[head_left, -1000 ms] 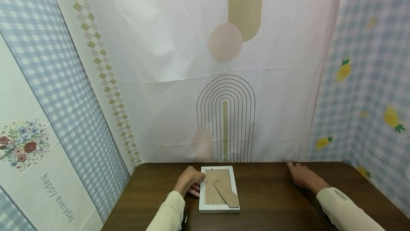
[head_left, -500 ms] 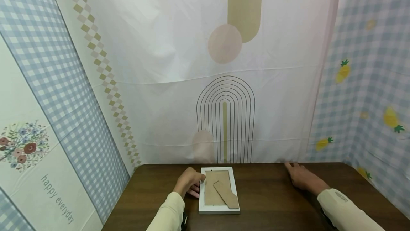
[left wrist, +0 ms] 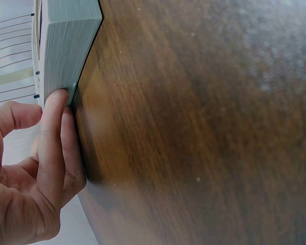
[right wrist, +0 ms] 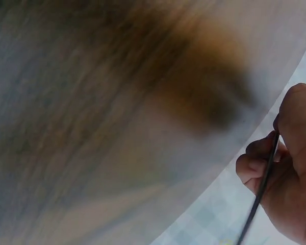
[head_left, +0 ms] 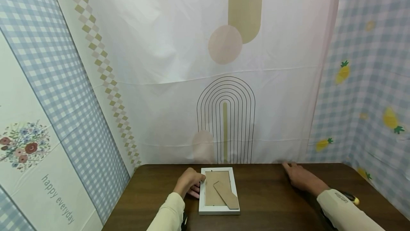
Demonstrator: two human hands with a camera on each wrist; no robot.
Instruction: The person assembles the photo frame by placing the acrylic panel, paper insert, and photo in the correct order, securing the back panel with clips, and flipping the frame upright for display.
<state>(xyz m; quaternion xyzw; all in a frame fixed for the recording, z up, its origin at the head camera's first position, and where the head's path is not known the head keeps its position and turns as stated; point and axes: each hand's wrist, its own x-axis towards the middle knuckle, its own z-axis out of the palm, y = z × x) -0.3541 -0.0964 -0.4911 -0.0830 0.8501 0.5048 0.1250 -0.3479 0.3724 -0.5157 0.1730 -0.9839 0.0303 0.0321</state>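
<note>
Your picture frame (head_left: 211, 193) lies back-up on the counter (head_left: 269, 206), stand (head_left: 228, 197) attached, your left fingers (left wrist: 53, 125) pinching its side. Your right fingers (right wrist: 249, 166) grasp a thin dark rod (right wrist: 254, 206) away from it; work seems barely begun, most left.

Dark wood-grain table (head_left: 266, 202); pale arch-printed cloth (head_left: 160, 117) behind; blue-checked cloth (head_left: 45, 56) left; pineapple-printed cloth (head_left: 374, 92) right

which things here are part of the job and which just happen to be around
Probably part of the job:
White picture frame, back up, left hand at its edge
Thin dark rod, apparently held by right hand
Black-and-yellow handle, perhaps the rod's

Just around:
Wooden table
Hanging patterned cloths
</note>
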